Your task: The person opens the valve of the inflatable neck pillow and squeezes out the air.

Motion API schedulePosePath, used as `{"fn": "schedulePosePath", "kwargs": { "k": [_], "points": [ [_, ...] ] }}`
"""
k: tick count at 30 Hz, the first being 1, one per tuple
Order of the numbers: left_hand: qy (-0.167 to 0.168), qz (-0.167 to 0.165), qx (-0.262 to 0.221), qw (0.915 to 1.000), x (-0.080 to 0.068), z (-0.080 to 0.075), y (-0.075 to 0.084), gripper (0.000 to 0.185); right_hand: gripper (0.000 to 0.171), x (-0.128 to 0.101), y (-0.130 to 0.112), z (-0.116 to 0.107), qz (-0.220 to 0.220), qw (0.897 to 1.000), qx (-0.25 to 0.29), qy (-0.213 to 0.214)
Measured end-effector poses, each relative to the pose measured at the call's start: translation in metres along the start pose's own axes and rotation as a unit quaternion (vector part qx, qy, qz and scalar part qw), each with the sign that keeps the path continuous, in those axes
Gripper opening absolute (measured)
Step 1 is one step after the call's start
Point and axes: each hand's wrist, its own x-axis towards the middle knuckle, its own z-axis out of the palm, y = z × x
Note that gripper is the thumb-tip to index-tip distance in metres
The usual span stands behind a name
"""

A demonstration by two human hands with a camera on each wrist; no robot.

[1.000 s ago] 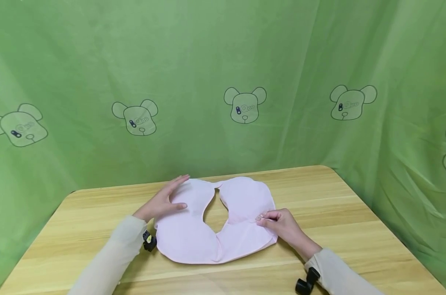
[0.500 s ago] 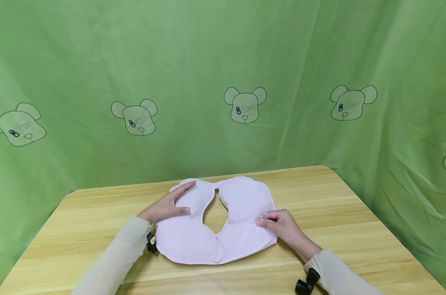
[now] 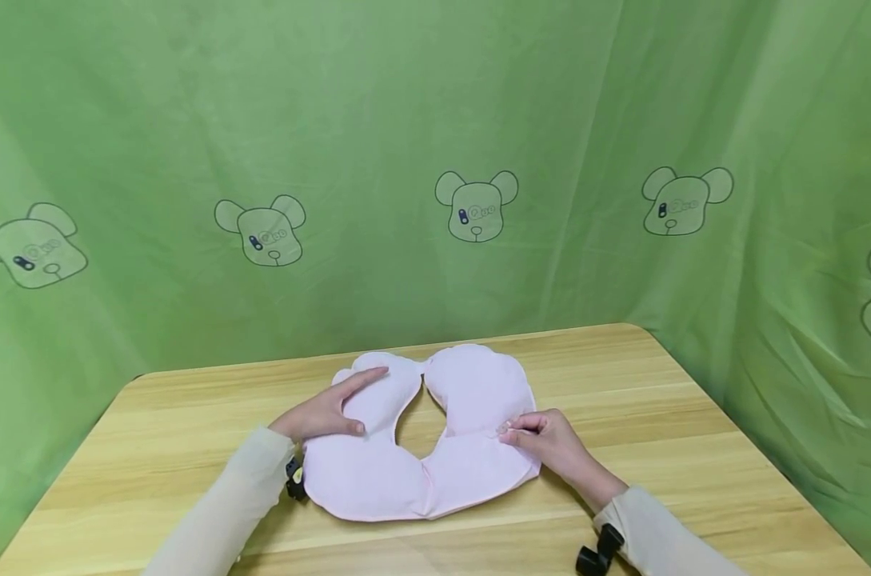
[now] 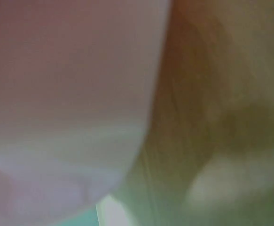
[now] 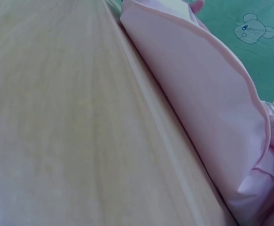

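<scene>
Matt pink neck pillow [image 3: 471, 448], seemingly soft cloth; smooth pale wooden table [image 3: 694, 416]; thin green cloth backdrop [image 3: 377, 104].

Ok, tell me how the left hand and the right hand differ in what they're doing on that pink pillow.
The left hand lies flat with straight fingers pressing the left lobe of the pink U-shaped inflatable pillow; the right hand has curled fingers pinching the small clear valve on the right lobe. The left reaches toward the pillow's far end, the right stays at its outer side. Both touch the pillow, which lies on the wooden table.
</scene>
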Motion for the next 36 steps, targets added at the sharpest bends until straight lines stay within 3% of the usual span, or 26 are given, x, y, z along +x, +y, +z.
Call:
{"fn": "schedulePosePath", "kwargs": {
  "k": [12,23,31,36],
  "points": [
    [-0.010,-0.007,0.033,0.9994,-0.003,0.002,-0.001,0.095,0.012,0.000,0.000,0.000,0.000,1.000,0.000,0.001],
    [-0.016,0.012,0.019,0.9996,-0.006,0.005,0.000,0.100,0.012,0.001,0.001,0.000,0.001,1.000,-0.002,-0.003],
    [-0.004,-0.028,0.010,0.9996,-0.008,0.011,0.002,0.098,0.012,0.001,0.001,0.000,0.008,1.000,-0.003,-0.005],
    [0.005,-0.035,-0.008,0.9993,-0.008,0.015,0.003,0.096,0.012,0.000,-0.001,0.000,0.016,1.000,0.004,-0.003]
  ]
}}
